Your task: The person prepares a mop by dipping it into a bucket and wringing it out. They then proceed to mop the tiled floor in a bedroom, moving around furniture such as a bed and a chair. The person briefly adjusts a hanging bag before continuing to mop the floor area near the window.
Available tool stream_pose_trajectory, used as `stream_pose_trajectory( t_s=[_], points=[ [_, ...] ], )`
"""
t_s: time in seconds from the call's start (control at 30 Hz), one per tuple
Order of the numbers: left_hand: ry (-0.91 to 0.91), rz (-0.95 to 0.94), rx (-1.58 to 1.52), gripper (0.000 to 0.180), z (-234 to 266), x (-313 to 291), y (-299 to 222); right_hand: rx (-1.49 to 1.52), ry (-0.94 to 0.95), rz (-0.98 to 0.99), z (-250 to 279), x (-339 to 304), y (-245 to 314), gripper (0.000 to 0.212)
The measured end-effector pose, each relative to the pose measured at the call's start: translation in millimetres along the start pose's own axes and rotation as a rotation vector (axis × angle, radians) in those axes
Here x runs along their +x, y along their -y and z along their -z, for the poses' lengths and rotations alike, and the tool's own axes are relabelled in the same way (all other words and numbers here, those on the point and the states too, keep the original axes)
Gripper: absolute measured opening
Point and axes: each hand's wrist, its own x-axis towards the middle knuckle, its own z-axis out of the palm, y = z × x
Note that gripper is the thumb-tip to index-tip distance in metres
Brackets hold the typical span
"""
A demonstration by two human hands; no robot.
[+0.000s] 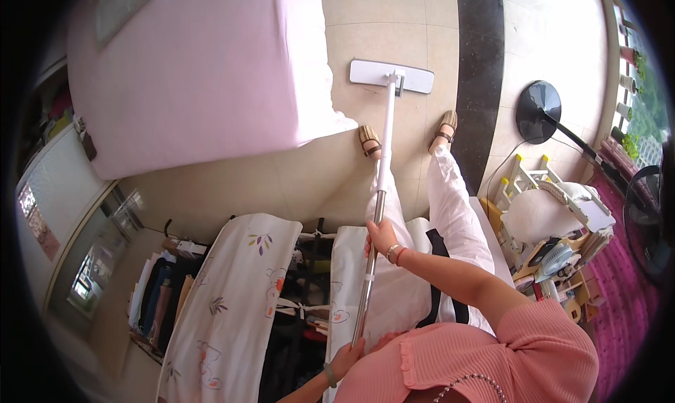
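A flat mop (389,132) with a white and steel pole runs from my body out to the floor ahead. Its wide white head (365,71) lies flat on the beige tiles beyond my feet, right of the bed. My right hand (381,237), with a bracelet and red cord at the wrist, is wrapped round the steel part of the pole. Lower down, close to my waist, my left hand (346,359) is closed round the pole's end; its fingers are partly hidden.
A bed with a pink sheet (204,73) fills the left. Behind it stands a cloth-covered rack (235,290) with clothes. On the right are a dark floor strip (480,66), a standing fan's round base (538,112), a stepladder (526,167) and a cluttered shelf (569,283).
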Motion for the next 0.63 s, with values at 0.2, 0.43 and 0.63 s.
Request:
stream_pose_trajectory(
  t_s=[0.2,0.43,0.63],
  points=[
    [0.119,0.152,0.033,0.049,-0.6,18.3,-51.5,-0.033,0.050,0.120,25.3,13.9,44.6,0.032],
    [0.281,0.005,-0.029,0.049,-84.6,140.8,-256.4,0.052,-0.153,0.309,126.7,102.6,278.4,0.025],
    [0.321,-0.044,0.087,0.051,-151.8,166.3,-329.2,0.044,-0.255,0.370,202.1,106.6,353.6,0.020]
  ],
)
